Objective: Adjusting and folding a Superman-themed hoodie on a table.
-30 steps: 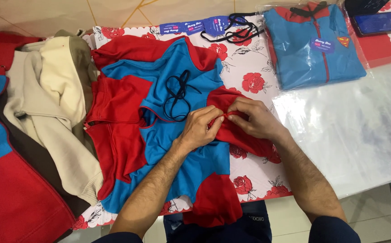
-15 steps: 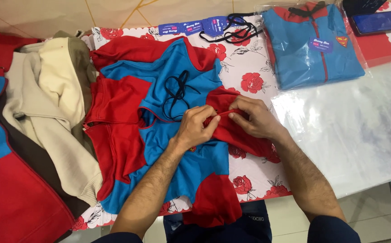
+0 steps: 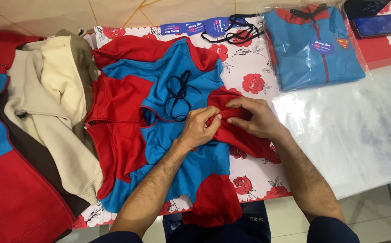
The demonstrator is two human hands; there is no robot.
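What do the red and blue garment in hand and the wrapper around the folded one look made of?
Red and blue garment: soft matte knit, probably fleece; it bunches where the left hand and right hand pinch it. Wrapper: thin clear plastic film, glossy and wrinkled, the folded garment showing through.

Bagged blue garment; blue tags; phone

Both bare forearms reach forward and angle inward, the left hand and right hand meeting fingertip to fingertip, fingers curled in a pinching grip, knuckles up
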